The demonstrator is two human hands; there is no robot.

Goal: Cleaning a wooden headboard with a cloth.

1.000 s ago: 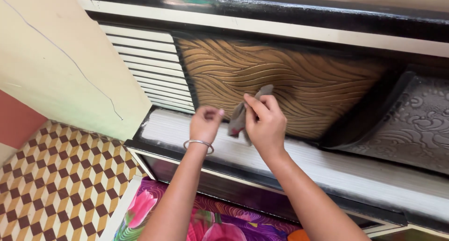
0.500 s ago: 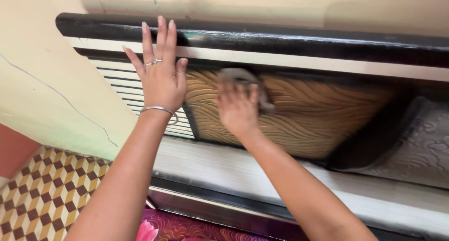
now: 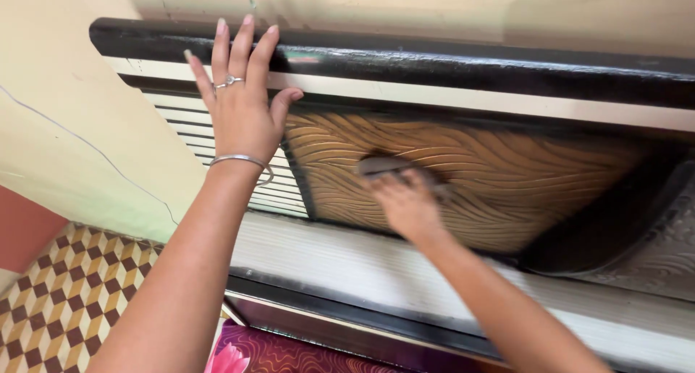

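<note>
At the bottom edge, nearest the camera, a strip of bright floral cloth (image 3: 246, 351) in pink and purple shows below the bed's headboard, with a brown, cream and yellow checked floor (image 3: 51, 308) off to the left. Just above the cloth runs a pale ribbed ledge (image 3: 347, 261) edged in black along its near side. Above the ledge sits the golden-brown panel (image 3: 507, 177), carved with flowing wavy lines and framed in black. On it, towards its left half, lies a small grey cloth (image 3: 380, 164), bunched up and blurred, pressed flat against the carved surface. The right hand (image 3: 405, 203) covers the lower part of the cloth with its fingers curled over it, holding it against the panel; the hand is blurred, so the exact grip cannot be told. To the left of the panel is a section of white horizontal slats (image 3: 181, 123). The left hand (image 3: 242, 105) lies spread wide, fingers apart and palm flat, across the slats and the cream band above them, its fingertips reaching the black top rail (image 3: 470, 61). It wears a ring and a thin metal bangle (image 3: 242, 161) at the wrist. Farthest back, a cream wall (image 3: 65, 127) with a thin crack rises to the left.
</note>
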